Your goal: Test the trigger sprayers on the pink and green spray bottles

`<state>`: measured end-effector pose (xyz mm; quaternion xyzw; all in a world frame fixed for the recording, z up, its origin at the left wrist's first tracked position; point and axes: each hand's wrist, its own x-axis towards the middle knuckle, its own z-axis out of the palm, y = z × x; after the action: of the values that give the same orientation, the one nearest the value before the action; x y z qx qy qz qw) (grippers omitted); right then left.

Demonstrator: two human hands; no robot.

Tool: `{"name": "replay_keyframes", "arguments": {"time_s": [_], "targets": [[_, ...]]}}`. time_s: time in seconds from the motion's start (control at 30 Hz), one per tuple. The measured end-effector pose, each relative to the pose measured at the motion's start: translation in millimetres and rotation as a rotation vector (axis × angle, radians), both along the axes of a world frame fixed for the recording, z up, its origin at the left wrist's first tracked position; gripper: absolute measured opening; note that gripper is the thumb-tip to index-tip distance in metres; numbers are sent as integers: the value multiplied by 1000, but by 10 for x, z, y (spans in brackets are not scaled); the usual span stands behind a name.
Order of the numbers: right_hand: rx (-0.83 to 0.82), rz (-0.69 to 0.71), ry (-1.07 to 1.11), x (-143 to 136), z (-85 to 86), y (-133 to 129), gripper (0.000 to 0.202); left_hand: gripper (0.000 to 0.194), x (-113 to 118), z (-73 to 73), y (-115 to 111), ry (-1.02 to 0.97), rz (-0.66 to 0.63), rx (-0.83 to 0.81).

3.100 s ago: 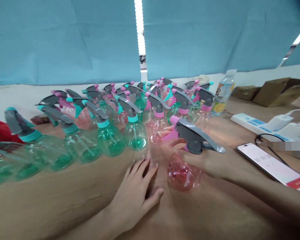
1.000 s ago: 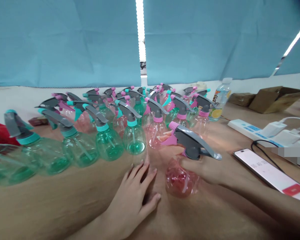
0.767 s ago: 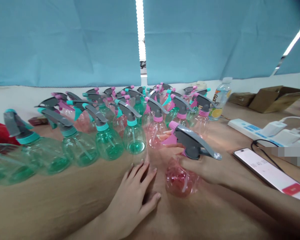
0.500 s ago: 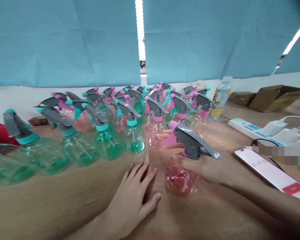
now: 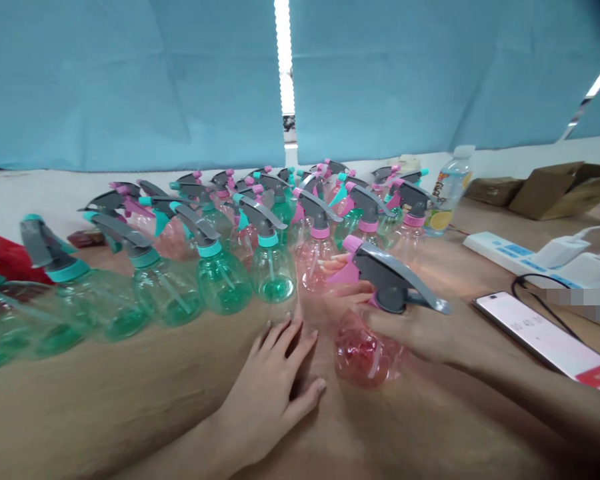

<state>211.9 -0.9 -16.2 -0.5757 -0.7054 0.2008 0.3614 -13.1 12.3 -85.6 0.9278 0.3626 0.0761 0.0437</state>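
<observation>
My left hand (image 5: 275,387) lies flat on the brown table (image 5: 170,413), fingers spread, holding nothing. To its right, my right hand (image 5: 395,327) is wrapped round the neck of a pink spray bottle (image 5: 365,357) with a grey and pink trigger head. That bottle stands upright, its nozzle toward the left. Beyond my left hand stands a green spray bottle (image 5: 273,273) with a turquoise collar. A clear pink bottle (image 5: 317,260) stands behind the fingertips of my right hand. My right palm is partly hidden by the trigger head.
Several green and pink spray bottles fill the table's back and left. At the right are a drink bottle (image 5: 445,193), a cardboard box (image 5: 555,193), a white power strip (image 5: 500,250) with plugs and a phone (image 5: 540,333). Red material (image 5: 10,257) lies far left.
The whole view has shifted slightly, so most things on the table appear a little further right. Both hands keep their poses, and my right hand still grips the pink bottle.
</observation>
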Motion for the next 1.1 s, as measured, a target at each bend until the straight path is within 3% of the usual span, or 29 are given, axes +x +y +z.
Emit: {"name": "replay_keyframes", "arguments": {"time_s": [0.33, 0.6, 0.77, 1.1], "targets": [[-111, -37, 73, -51, 76, -14, 5, 51, 12, 21, -3, 15, 12, -15], [-148, 80, 92, -54, 179, -20, 9, 51, 9, 23, -5, 15, 9, -12], [-74, -49, 91, -55, 159, -33, 21, 51, 21, 35, -2, 9, 8, -19], [-111, -113, 11, -62, 208, -71, 25, 50, 12, 30, -8, 1, 6, -11]]}}
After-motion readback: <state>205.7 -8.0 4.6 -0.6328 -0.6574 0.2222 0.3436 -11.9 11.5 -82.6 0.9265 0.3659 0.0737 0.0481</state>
